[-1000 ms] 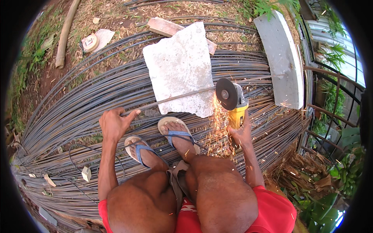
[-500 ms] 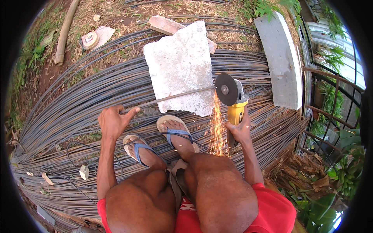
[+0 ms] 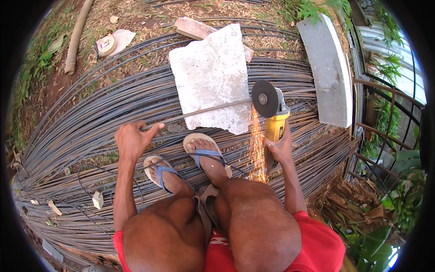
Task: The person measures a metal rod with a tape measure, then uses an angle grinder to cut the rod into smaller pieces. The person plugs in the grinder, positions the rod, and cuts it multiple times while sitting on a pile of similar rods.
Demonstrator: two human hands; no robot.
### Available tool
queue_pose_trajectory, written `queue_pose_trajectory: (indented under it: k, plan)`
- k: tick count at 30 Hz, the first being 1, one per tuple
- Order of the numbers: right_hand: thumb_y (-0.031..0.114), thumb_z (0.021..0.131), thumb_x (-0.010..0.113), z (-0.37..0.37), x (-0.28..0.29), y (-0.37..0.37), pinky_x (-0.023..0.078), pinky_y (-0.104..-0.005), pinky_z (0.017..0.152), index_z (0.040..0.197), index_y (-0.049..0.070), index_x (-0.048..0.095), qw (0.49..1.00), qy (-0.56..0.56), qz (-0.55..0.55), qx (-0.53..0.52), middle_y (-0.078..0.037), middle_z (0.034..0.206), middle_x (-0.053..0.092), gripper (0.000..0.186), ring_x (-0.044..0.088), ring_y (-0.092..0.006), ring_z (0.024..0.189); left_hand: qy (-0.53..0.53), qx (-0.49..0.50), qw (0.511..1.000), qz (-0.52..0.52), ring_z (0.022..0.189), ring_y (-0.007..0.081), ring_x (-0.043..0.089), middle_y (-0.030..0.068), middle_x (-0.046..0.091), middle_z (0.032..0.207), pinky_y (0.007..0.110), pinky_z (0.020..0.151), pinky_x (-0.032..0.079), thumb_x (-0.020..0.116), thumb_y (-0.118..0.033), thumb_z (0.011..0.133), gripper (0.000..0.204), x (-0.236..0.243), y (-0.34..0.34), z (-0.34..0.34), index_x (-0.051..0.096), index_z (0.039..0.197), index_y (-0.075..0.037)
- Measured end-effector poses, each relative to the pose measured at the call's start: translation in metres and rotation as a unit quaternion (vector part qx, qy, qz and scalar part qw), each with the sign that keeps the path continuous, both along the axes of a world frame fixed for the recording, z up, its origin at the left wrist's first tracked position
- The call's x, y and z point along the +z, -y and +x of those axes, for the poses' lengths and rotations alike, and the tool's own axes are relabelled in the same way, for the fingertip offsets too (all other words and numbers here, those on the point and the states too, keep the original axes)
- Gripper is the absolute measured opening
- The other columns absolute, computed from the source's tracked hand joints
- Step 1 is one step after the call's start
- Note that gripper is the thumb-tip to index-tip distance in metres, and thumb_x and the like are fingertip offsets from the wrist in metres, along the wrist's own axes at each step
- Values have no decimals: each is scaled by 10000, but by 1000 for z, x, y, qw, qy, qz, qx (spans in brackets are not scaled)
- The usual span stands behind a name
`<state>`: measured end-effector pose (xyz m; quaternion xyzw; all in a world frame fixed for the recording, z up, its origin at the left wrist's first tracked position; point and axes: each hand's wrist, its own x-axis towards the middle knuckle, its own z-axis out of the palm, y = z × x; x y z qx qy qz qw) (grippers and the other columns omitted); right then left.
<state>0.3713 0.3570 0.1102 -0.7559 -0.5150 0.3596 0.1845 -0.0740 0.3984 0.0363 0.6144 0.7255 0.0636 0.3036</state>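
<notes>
My left hand is closed round a thin steel rod, its thumb laid along the top. The rod runs to the right across a white concrete slab, and its far end sticks out just past the slab's right edge. Wrapped round the body of a yellow angle grinder is my right hand. The grinder's dark cutting disc meets the rod at that end. Orange sparks stream from the contact down toward my right knee.
Long steel bars cover the ground under my sandalled feet. A grey concrete block lies at the right, near a metal railing. A brick sits behind the slab. A black cord crosses the bars at left.
The grinder has shifted slightly up and to the right, its disc still at the rod's end. Sparks keep streaming, now a little farther right. My left hand stays almost in place.
</notes>
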Motion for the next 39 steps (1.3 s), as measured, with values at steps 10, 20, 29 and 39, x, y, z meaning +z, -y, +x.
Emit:
queue_pose_trajectory:
  k: [10,20,29,39]
  plan:
    - [92,722,804,-2,6,17,554,-358,886,1406,-24,497,1000,1,-4,-17,-121,1107,692,759,672,-206,953,-3,-5,1000,10,397,281,380,83,418,401,437,457,367,862,-670,787,739,0,0,0,593,544,-26]
    - [126,720,813,1,0,4,547,-338,846,1429,-15,489,1000,13,-11,-3,-98,1090,663,793,634,-175,941,0,3,1000,0,402,322,433,111,448,407,457,478,407,858,-692,771,744,0,-1,0,628,568,-14]
    - [100,712,768,-2,-2,-2,548,-337,829,1431,-7,495,1000,-15,17,3,-85,1095,651,776,628,-166,923,3,-3,1000,9,408,305,379,96,412,405,454,473,375,855,-691,777,761,-2,0,-1,567,539,-28]
    - [70,736,790,-5,10,3,553,-368,904,1409,-26,500,999,-21,-45,-22,-139,1142,684,740,669,-218,982,1,-2,1000,-6,404,282,338,81,388,403,442,454,337,860,-686,779,769,-3,-1,0,535,520,-39]
